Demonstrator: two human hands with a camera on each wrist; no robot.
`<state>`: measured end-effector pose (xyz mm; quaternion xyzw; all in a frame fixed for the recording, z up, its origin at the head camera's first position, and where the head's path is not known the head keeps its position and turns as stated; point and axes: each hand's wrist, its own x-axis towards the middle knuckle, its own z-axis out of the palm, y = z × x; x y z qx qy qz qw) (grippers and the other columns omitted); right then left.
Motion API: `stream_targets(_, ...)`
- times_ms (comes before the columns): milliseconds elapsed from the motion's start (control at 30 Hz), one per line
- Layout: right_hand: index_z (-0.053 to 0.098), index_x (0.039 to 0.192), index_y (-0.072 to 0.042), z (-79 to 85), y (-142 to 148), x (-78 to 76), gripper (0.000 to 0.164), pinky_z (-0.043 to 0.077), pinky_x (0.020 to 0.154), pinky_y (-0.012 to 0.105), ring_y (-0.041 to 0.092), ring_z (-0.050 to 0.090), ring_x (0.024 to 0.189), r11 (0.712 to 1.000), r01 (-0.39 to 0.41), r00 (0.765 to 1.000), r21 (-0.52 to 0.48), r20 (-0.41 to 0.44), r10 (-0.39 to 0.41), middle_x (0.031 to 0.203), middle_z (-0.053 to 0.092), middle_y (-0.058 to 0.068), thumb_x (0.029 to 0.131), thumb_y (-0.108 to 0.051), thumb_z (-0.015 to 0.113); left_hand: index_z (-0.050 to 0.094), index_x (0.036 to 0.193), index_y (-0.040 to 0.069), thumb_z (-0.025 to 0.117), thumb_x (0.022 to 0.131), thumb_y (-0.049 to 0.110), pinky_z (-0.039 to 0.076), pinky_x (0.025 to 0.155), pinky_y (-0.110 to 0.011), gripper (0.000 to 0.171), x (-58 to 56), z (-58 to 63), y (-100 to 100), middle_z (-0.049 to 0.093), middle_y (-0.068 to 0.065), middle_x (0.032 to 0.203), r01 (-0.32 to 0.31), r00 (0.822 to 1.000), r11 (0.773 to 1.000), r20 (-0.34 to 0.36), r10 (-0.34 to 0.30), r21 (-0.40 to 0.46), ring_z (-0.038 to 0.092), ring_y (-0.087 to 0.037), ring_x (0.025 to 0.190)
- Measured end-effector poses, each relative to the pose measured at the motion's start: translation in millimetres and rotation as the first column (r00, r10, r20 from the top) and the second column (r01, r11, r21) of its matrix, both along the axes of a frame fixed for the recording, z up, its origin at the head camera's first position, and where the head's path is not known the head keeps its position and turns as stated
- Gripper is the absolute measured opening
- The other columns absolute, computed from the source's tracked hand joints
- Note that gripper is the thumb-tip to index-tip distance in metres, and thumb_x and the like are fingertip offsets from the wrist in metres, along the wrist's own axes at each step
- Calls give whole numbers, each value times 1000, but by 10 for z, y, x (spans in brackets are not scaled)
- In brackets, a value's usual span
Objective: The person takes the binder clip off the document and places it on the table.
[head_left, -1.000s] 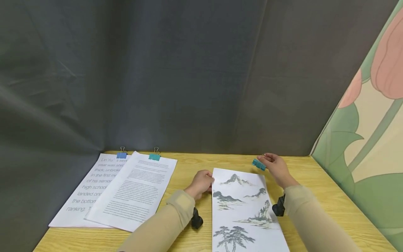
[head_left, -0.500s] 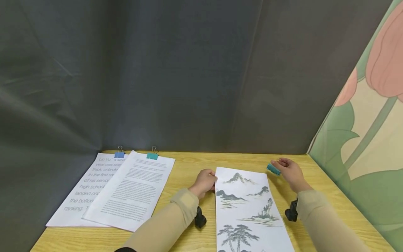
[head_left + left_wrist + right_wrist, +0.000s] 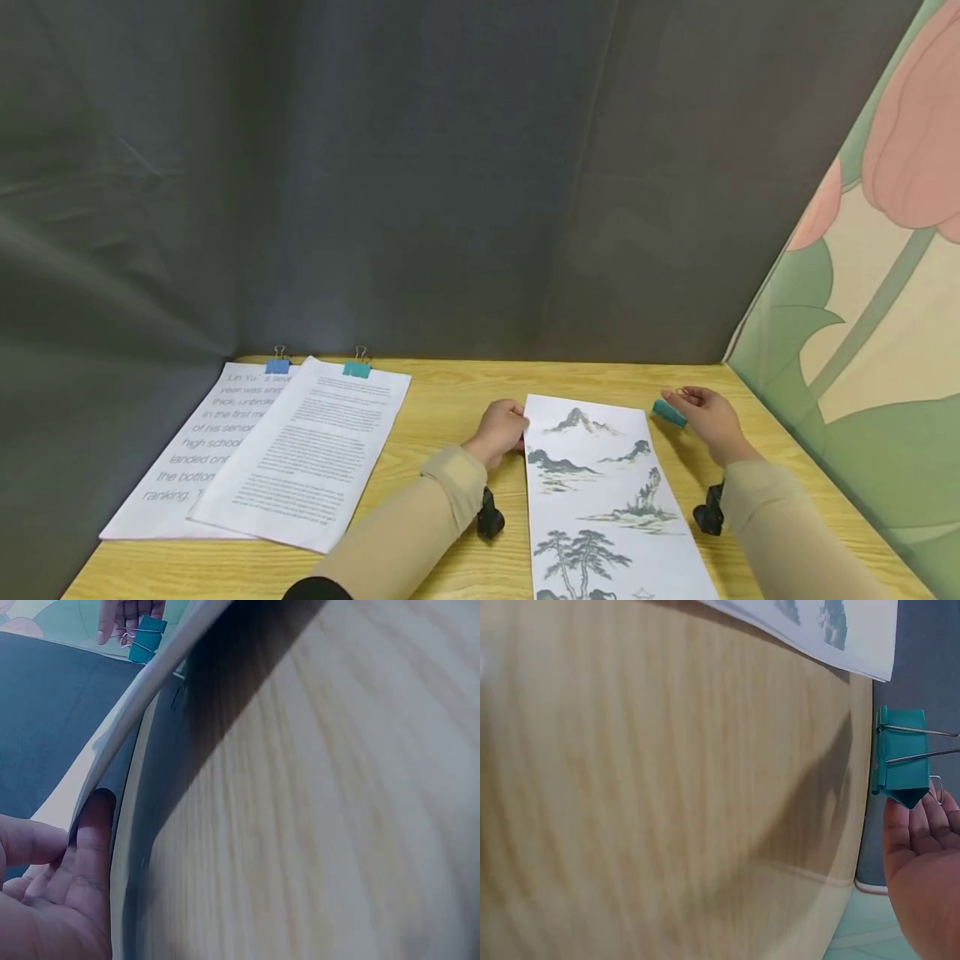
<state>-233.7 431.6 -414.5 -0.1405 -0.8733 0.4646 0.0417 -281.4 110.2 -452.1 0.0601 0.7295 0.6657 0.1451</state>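
My left hand (image 3: 498,432) pinches the left edge of a stack of paper (image 3: 607,454) printed with ink-style mountains and pines. The left wrist view shows thumb and fingers on either side of that edge, which is lifted off the wood. My right hand (image 3: 714,423) holds a teal binder clip (image 3: 668,413) just right of the stack's top right corner, apart from the paper. In the right wrist view the clip (image 3: 906,754) hangs above the table with its wire handles toward the fingers; the thumb's grip is partly hidden.
Two text-printed stacks overlap on the left: one with a blue binder clip (image 3: 277,367) at its top, the other with a teal binder clip (image 3: 357,370). Behind the wooden table (image 3: 465,383) hangs a dark curtain (image 3: 450,183). A flower-patterned panel (image 3: 862,333) borders the right side.
My right hand has moved right and slightly down with the teal binder clip, away from the stack's corner. My left hand keeps pinching the stack's edge while the view shifts a little.
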Motion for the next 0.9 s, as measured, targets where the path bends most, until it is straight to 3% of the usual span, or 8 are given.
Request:
stream_targets(500,18,145,15,-36,185,117,95,33,103,56,46,32,129,1000,-6,996,0,90,6,143,27,35,93,-59,47,58,100,-3,51,90,-5,48,51,-28,13,-32,2,168,54,-8,81,-7,1000,1000,0,7,6,52,-17,57)
stream_targets(700,20,144,16,-66,235,130,98,38,97,55,47,42,119,1000,-12,993,28,116,9,140,32,37,93,-64,42,57,97,-1,50,89,-6,47,49,-28,11,-35,4,217,53,-8,79,5,1000,1000,-4,-5,2,51,-17,56)
stream_targets(900,28,140,18,-116,299,146,93,47,87,45,40,51,108,999,-18,993,49,115,13,133,40,35,94,-63,42,56,92,1,49,89,-7,44,48,-27,11,-23,15,263,52,-7,77,0,1000,1000,-12,0,-18,49,-17,54)
